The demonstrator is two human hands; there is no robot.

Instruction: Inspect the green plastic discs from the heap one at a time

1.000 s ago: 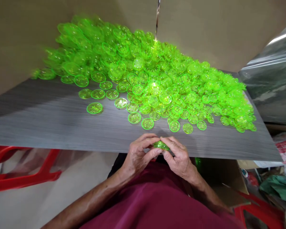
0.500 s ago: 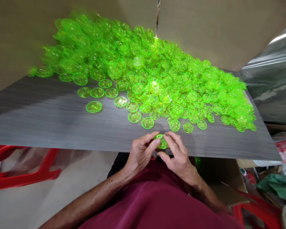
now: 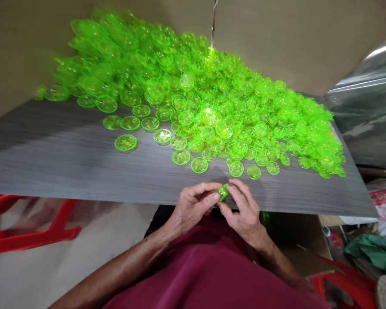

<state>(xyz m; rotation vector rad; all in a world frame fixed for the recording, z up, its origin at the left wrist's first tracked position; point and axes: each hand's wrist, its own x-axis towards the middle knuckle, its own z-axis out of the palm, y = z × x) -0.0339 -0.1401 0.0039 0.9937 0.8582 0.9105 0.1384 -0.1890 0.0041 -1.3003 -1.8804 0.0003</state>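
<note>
Between my two hands is a clear neon-green plastic disc [image 3: 223, 192], tilted so that it shows nearly edge-on. My left hand [image 3: 193, 206] pinches it from the left with thumb and forefinger. From the right, my right hand [image 3: 244, 210] grips it with fingertips above and the thumb below. Both hands are over the front edge of the grey wood-grain table [image 3: 67, 171]. Beyond them spreads a large heap of similar green discs [image 3: 209, 98], with a few lying singly along its near side, such as one flat disc [image 3: 126, 142] at the left.
A tan board wall [image 3: 276, 43] rises behind the heap. Red plastic stools [image 3: 61, 227] stand below at the left and right. Under the table at right is an open cardboard box [image 3: 299, 240], beside bags and a green cloth [image 3: 373, 253].
The disc has been turned from facing up to nearly edge-on between my fingers. My hands have shifted only slightly; the heap looks unchanged.
</note>
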